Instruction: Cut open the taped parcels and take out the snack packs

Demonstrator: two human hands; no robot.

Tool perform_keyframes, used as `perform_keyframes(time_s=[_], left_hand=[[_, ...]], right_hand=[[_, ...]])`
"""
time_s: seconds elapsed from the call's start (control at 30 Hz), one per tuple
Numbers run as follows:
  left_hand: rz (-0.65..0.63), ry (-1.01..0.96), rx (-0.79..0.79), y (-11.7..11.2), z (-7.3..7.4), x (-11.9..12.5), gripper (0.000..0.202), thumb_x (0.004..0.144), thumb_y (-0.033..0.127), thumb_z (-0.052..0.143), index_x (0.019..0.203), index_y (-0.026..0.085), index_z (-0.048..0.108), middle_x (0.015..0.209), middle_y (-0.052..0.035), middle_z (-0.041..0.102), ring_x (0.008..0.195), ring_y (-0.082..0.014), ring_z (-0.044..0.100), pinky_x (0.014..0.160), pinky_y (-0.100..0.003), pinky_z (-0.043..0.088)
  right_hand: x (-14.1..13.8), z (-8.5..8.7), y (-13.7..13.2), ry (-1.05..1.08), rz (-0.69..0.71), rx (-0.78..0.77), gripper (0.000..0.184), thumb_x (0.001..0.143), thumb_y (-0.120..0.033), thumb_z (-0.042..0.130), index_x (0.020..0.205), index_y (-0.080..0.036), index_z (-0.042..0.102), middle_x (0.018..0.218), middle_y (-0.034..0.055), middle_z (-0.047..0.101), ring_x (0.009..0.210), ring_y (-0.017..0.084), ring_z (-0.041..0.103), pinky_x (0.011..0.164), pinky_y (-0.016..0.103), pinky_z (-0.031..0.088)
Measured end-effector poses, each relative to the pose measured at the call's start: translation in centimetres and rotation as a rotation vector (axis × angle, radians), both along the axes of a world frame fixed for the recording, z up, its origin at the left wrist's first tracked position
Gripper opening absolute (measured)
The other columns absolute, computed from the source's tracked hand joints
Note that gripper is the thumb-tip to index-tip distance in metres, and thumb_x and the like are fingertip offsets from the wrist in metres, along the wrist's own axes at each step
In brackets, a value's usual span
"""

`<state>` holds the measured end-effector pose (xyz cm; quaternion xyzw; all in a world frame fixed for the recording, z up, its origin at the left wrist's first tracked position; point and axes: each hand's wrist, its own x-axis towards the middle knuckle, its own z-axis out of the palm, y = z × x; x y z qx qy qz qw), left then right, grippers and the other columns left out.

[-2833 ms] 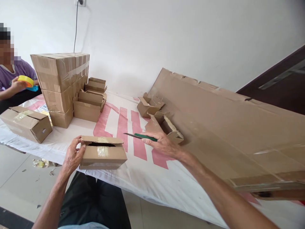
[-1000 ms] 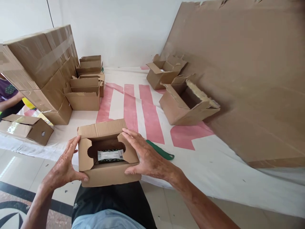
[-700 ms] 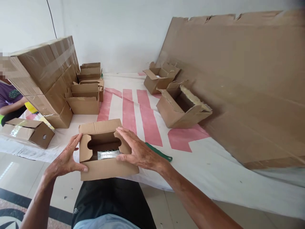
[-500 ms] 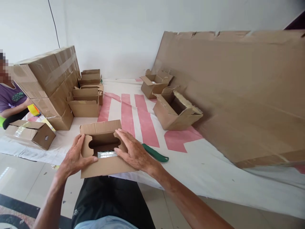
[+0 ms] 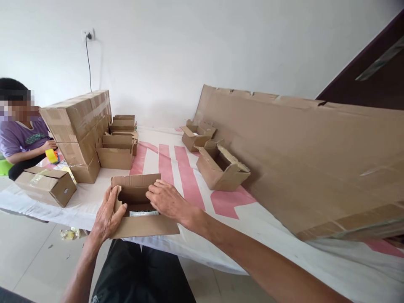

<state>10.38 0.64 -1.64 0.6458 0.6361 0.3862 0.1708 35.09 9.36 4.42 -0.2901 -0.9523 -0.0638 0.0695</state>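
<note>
A small open cardboard box sits at the near edge of the cloth-covered table. Its flaps are spread and a white-labelled packet lies inside. My left hand grips the box's left side flap, thumb over the edge. My right hand presses flat on the right side flap, fingers stretched toward the opening. The green-handled knife seen earlier is hidden behind my right hand and arm.
Taped cartons are stacked at the left, with open small boxes beside them and two more mid-table. A large cardboard sheet leans at the right. A seated person holds a tape roll beside a closed box.
My right hand laid the green knife on the cloth and came to the box. Both hands opened its flaps and now press on the side flaps. The view tilted upward.
</note>
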Motion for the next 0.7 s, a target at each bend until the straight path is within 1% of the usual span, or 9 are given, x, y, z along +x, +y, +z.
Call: perform_keyframes(time_s=[0.1,0.2,0.27,0.33,0.4,0.43,0.5,0.6,0.7], left_hand=[[0.035,-0.061,0.142,0.1,-0.1,-0.3,0.058,0.109,0.041,0.041,0.164,0.024,0.044,0.172,-0.0136,0.041,0.161,-0.0299,0.038,0.133,-0.053,0.032],[0.101,0.002,0.287,0.0,-0.2,-0.7,0.053,0.108,0.03,0.038,0.159,0.026,0.051,0.17,-0.0106,0.046,0.159,-0.0283,0.042,0.133,-0.053,0.033],[0.137,0.116,0.31,-0.3,0.1,-1.0,0.049,0.107,0.027,0.039,0.151,0.025,0.06,0.165,-0.011,0.053,0.158,-0.0308,0.042,0.131,-0.057,0.035],[0.192,0.248,0.249,-0.8,0.6,-1.1,0.045,0.106,0.028,0.042,0.143,0.023,0.067,0.16,-0.0123,0.059,0.158,-0.0351,0.042,0.126,-0.061,0.04],[0.259,0.363,0.124,-1.6,1.4,-1.1,0.043,0.104,0.037,0.051,0.14,0.021,0.068,0.161,-0.0143,0.058,0.159,-0.0401,0.039,0.122,-0.064,0.043],[0.283,0.407,0.049,-2.1,1.8,-1.0,0.046,0.102,0.043,0.058,0.141,0.02,0.068,0.164,-0.0158,0.055,0.16,-0.0423,0.037,0.121,-0.065,0.044],[0.294,0.455,-0.113,-3.1,2.6,-0.6,0.065,0.094,0.053,0.07,0.147,0.017,0.063,0.169,-0.0192,0.047,0.162,-0.0451,0.032,0.122,-0.066,0.042],[0.24,0.408,-0.336,-4.2,3.2,0.2,0.093,0.086,0.062,0.077,0.161,0.014,0.048,0.176,-0.0223,0.032,0.165,-0.0441,0.024,0.127,-0.065,0.034],[0.185,0.305,-0.434,-4.7,3.1,0.7,0.107,0.083,0.064,0.078,0.168,0.013,0.037,0.179,-0.023,0.023,0.167,-0.043,0.018,0.129,-0.064,0.029]], right_hand=[[0.5,-0.3,1.4,-0.034,-0.086,-0.05,0.023,0.097,-0.008,0.057,0.089,-0.018,0.076,0.096,0.0126,0.074,0.095,0.027,0.068,0.093,0.042,0.054],[2.6,-2.0,2.4,0.138,-0.142,-0.122,0.018,0.097,-0.012,0.059,0.096,-0.019,0.075,0.101,0.0096,0.071,0.098,0.025,0.066,0.086,0.037,0.054],[3.8,-3.3,2.6,0.249,-0.162,-0.177,0.019,0.096,-0.012,0.058,0.101,-0.02,0.075,0.1,0.0067,0.067,0.097,0.022,0.065,0.083,0.034,0.054],[4.3,-4.2,2.5,0.268,-0.171,-0.193,0.02,0.096,-0.012,0.057,0.101,-0.021,0.074,0.1,0.0059,0.065,0.097,0.022,0.064,0.082,0.033,0.053],[3.9,-4.4,2.5,0.194,-0.176,-0.157,0.018,0.095,-0.011,0.058,0.094,-0.02,0.073,0.103,0.0079,0.066,0.1,0.024,0.064,0.083,0.034,0.052],[3.4,-4.3,2.5,0.136,-0.174,-0.134,0.016,0.094,-0.011,0.06,0.092,-0.02,0.073,0.104,0.0093,0.067,0.102,0.025,0.064,0.084,0.035,0.051],[1.8,-3.7,2.4,0.028,-0.161,-0.125,0.012,0.092,-0.012,0.063,0.09,-0.019,0.072,0.106,0.0112,0.07,0.103,0.027,0.065,0.085,0.035,0.049],[-1.2,-2.7,2.4,-0.091,-0.097,-0.282,0.006,0.091,-0.022,0.068,0.09,-0.021,0.074,0.099,0.0093,0.074,0.098,0.027,0.069,0.081,0.034,0.047],[-3.9,-2.8,2.3,-0.288,-0.044,-0.495,0.011,0.086,-0.028,0.071,0.093,-0.022,0.078,0.099,0.009,0.078,0.099,0.028,0.074,0.078,0.033,0.048]])
